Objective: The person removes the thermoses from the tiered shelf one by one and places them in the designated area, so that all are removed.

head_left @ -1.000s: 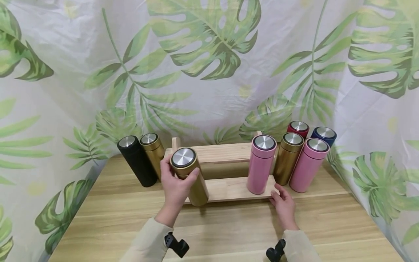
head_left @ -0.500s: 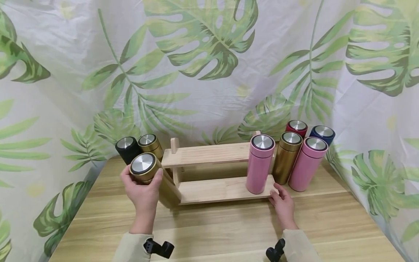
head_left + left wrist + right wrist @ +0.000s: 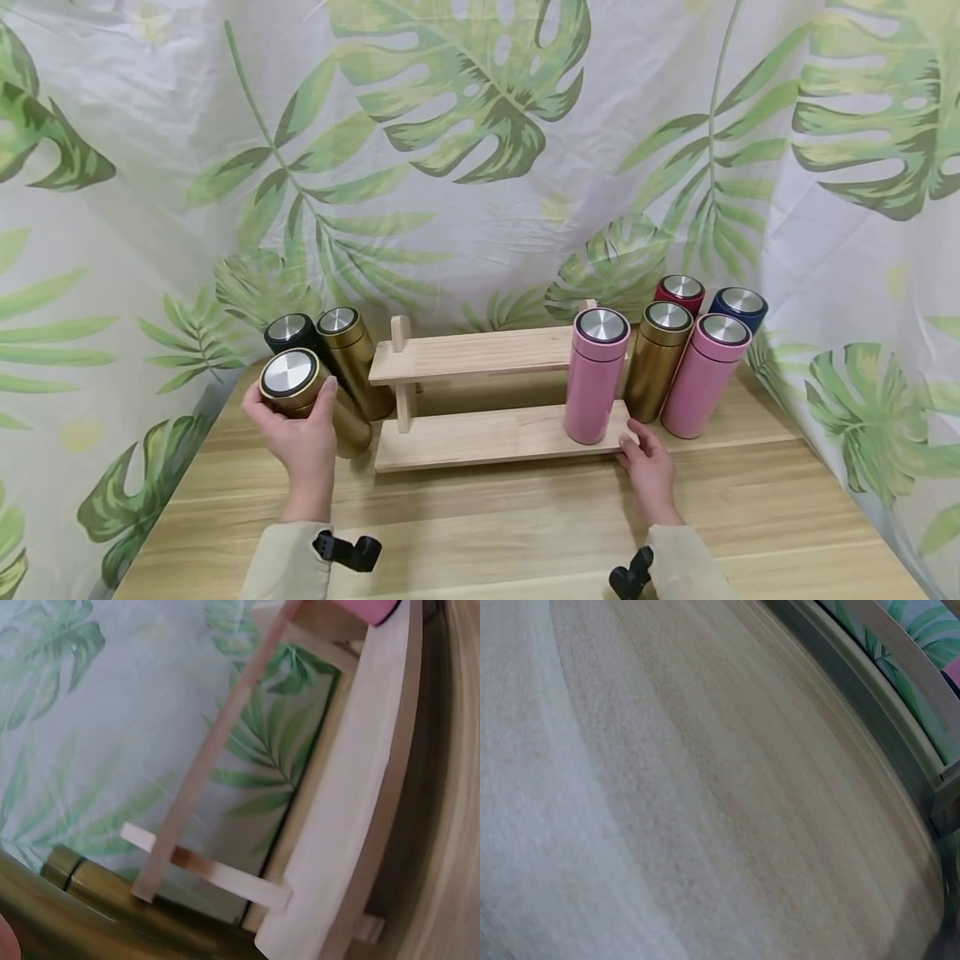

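In the head view my left hand [image 3: 295, 450] grips a gold thermos bottle [image 3: 351, 425] near its silver-topped lid, left of the wooden shelf [image 3: 465, 437]. The bottle leans, and I cannot tell whether its base touches the table. Behind it stand a black bottle [image 3: 288, 331] and another gold bottle [image 3: 354, 358]. My right hand [image 3: 649, 471] holds the right front corner of the shelf's lower board with thumb and fingers. A pink bottle [image 3: 596, 379] stands upright on that board's right end. The left wrist view shows the shelf [image 3: 345, 795] from its end.
Right of the shelf stand a gold bottle [image 3: 658, 362], a pink bottle [image 3: 705, 379], a red bottle [image 3: 680, 290] and a blue bottle [image 3: 741, 307], close together. A leaf-print cloth [image 3: 480, 208] hangs behind the wooden table [image 3: 510, 533].
My left hand has carried the gold bottle leftward from in front of the shelf's left end to beside the black and gold bottles. My right hand has stayed at the shelf corner.
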Motion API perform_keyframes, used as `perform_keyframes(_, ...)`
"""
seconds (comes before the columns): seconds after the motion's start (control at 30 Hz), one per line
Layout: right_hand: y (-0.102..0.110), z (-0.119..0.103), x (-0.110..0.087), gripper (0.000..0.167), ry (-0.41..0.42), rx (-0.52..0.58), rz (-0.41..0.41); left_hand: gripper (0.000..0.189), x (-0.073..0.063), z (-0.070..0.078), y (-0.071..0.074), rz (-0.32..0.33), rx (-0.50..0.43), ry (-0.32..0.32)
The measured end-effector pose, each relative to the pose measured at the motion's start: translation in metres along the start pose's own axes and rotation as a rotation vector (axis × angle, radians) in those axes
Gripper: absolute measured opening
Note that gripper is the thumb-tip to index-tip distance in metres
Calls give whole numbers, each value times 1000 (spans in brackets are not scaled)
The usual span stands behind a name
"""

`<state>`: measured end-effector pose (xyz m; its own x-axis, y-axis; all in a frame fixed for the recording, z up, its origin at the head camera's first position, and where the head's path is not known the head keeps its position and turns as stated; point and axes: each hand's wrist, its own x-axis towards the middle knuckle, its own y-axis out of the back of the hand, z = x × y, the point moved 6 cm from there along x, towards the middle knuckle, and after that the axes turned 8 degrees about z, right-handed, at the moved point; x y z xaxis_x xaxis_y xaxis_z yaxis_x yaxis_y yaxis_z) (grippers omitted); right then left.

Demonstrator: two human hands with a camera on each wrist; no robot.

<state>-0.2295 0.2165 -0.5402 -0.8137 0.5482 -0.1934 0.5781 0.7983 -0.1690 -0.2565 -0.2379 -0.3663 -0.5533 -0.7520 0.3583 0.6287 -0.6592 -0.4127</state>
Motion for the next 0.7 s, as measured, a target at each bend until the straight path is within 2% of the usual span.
perform_keyframes(0.13,0,0,0,42,-2,-15,11,72,6,-12,2,-14,33,-11)
perform_keyframes(0.27,1,0,0,41,1,-26,23,71,8,-23,2,-16,28,10)
perform_keyframes(0.7,1,-2,-2,42,6,-6,37,69,9,-38,-2,-19,131,5)
